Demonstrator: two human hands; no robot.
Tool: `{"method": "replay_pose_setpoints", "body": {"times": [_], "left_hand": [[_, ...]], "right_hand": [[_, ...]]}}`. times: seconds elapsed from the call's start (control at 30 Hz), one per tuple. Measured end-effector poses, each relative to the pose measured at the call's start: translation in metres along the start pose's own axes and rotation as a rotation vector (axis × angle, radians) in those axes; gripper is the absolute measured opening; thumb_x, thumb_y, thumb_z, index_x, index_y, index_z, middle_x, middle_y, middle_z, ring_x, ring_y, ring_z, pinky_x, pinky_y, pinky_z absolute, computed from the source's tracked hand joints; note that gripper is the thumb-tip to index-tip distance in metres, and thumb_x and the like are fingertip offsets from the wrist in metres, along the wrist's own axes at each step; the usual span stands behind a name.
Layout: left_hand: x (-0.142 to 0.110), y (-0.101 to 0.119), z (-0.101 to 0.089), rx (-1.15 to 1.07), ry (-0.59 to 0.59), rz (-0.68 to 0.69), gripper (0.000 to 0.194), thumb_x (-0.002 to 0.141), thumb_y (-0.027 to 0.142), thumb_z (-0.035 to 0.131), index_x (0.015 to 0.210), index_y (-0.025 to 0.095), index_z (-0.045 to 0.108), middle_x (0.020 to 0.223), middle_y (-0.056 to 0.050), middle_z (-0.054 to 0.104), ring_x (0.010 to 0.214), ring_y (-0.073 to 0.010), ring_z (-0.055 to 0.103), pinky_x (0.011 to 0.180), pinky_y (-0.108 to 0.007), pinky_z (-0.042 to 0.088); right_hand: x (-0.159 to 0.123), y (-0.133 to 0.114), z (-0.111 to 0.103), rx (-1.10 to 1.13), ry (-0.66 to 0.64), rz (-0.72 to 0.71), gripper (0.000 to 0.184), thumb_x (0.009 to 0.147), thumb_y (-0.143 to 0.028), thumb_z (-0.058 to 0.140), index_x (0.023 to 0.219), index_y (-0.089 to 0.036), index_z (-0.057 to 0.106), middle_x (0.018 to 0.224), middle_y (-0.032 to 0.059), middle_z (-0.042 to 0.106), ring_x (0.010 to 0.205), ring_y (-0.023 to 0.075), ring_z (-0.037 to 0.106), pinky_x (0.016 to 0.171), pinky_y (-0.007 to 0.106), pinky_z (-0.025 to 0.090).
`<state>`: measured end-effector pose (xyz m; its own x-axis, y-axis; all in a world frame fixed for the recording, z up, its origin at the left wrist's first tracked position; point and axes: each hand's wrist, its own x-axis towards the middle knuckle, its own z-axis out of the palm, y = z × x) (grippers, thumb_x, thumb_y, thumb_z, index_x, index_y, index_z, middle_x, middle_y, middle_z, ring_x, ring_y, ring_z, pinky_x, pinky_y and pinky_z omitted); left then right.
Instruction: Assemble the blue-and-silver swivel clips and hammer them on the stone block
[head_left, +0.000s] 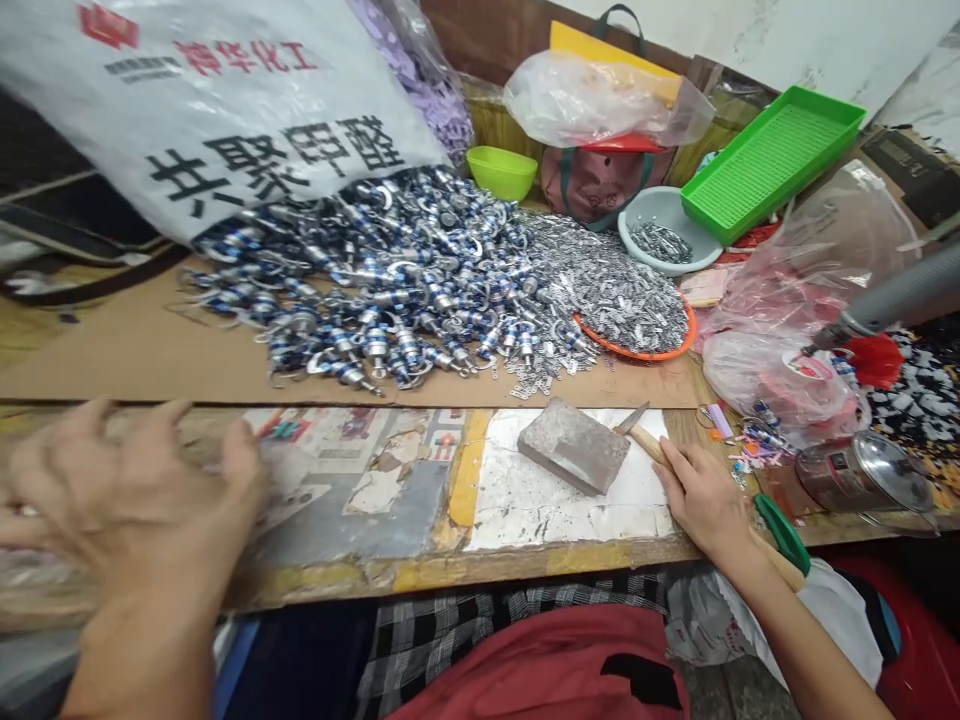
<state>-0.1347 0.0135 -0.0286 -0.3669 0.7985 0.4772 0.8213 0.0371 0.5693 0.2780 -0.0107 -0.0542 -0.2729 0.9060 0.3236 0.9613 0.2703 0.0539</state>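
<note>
My right hand [709, 495] is closed round the wooden handle of a hammer [646, 440], whose narrow, pointed metal head touches or nearly touches a grey metal block [574, 445]. The block sits on a white, stained patch [502, 510] of the worktable. Over the left end of the table is my left hand [135, 490], blurred by motion, its fingers apart and nothing visible in them. Beyond the block lies a large heap of blue-and-silver metal parts [405, 290] with curved hooks. Beside it, small flat silver pieces [615, 280] spill around an orange-rimmed tray [679, 345].
A big white printed sack [247, 110] leans over the heap. At the back stand a lime-green bowl [501, 172], a grey basin [651, 255] and a green tray [776, 160]. Plastic bags [795, 370], a metal pot [862, 475] and green-handled scissors [784, 535] are on the right.
</note>
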Motion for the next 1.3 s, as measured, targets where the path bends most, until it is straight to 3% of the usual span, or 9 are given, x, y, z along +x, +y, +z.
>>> {"method": "replay_pose_setpoints", "body": {"times": [0.1,0.2,0.33,0.4,0.63,0.8,0.97,1.17,1.3], "left_hand": [[-0.014,0.042,0.028,0.01,0.117,0.232,0.051,0.068,0.024,0.068,0.118,0.019,0.058,0.133,-0.014,0.051,0.118,-0.044,0.046,0.098,-0.06,0.032],[-0.041,0.09,0.051,-0.225,0.038,0.5,0.066,0.064,0.014,0.072,0.126,0.026,0.05,0.128,-0.011,0.056,0.112,-0.0335,0.054,0.094,-0.048,0.042],[-0.075,0.138,0.06,-0.419,-0.108,0.777,0.059,0.064,0.006,0.071,0.118,0.021,0.053,0.115,-0.015,0.061,0.108,-0.0295,0.057,0.091,-0.042,0.046],[-0.084,0.153,0.06,-0.492,-0.158,0.836,0.05,0.066,0.003,0.068,0.111,0.018,0.055,0.111,-0.016,0.063,0.109,-0.0291,0.057,0.089,-0.043,0.047],[-0.086,0.156,0.071,-0.466,-0.236,0.822,0.036,0.073,0.007,0.061,0.106,0.021,0.056,0.109,-0.014,0.067,0.108,-0.0288,0.058,0.086,-0.044,0.045],[-0.084,0.145,0.083,-0.343,-0.247,0.753,0.025,0.077,0.016,0.06,0.101,0.02,0.059,0.109,-0.015,0.068,0.11,-0.0314,0.057,0.09,-0.047,0.038],[-0.077,0.154,0.078,-0.377,-0.292,0.714,0.02,0.079,0.021,0.059,0.098,0.019,0.062,0.107,-0.014,0.068,0.108,-0.0314,0.057,0.089,-0.048,0.038],[-0.058,0.233,0.07,-0.752,-0.378,0.724,0.02,0.082,0.027,0.056,0.094,0.013,0.065,0.103,-0.014,0.068,0.101,-0.0238,0.059,0.089,-0.04,0.042],[-0.057,0.296,0.073,-0.948,-0.684,0.751,0.025,0.079,0.032,0.058,0.096,0.015,0.067,0.102,-0.012,0.067,0.099,-0.0238,0.059,0.089,-0.037,0.042]], "right_hand": [[-0.009,0.0,-0.014,0.119,0.064,0.035,0.035,0.089,-0.027,0.048,0.122,-0.017,0.053,0.104,0.0118,0.06,0.095,0.0239,0.057,0.078,0.037,0.047],[-0.03,0.015,-0.035,0.071,0.387,0.159,0.035,0.084,-0.02,0.054,0.119,-0.023,0.054,0.106,0.0097,0.058,0.102,0.0248,0.053,0.089,0.041,0.043],[-0.061,0.062,-0.052,0.134,1.036,0.744,0.035,0.079,-0.026,0.06,0.112,-0.021,0.05,0.117,0.0097,0.044,0.112,0.0242,0.042,0.099,0.043,0.034],[-0.071,0.092,-0.051,0.342,1.156,0.961,0.037,0.078,-0.033,0.059,0.109,-0.02,0.046,0.115,0.0083,0.042,0.107,0.0206,0.044,0.098,0.04,0.035],[-0.071,0.146,-0.035,0.731,1.206,1.05,0.03,0.07,-0.041,0.06,0.084,-0.021,0.042,0.074,-0.0058,0.042,0.063,0.009,0.046,0.062,0.025,0.045],[-0.071,0.138,-0.041,0.955,1.207,1.051,0.032,0.063,-0.032,0.067,0.077,-0.021,0.041,0.061,-0.0105,0.035,0.044,0.0043,0.029,0.043,0.019,0.031],[-0.065,0.115,-0.065,1.163,1.185,1.021,0.027,0.06,-0.018,0.067,0.079,-0.021,0.048,0.06,-0.0095,0.04,0.043,0.0049,0.03,0.042,0.02,0.033],[-0.05,0.069,-0.102,1.452,0.969,0.941,0.027,0.062,-0.018,0.07,0.084,-0.023,0.056,0.065,-0.0072,0.048,0.054,0.0079,0.045,0.053,0.022,0.042],[-0.044,0.041,-0.106,1.532,0.787,0.899,0.021,0.069,-0.025,0.069,0.086,-0.023,0.056,0.078,-0.0059,0.058,0.061,0.0084,0.05,0.059,0.024,0.043]]}}
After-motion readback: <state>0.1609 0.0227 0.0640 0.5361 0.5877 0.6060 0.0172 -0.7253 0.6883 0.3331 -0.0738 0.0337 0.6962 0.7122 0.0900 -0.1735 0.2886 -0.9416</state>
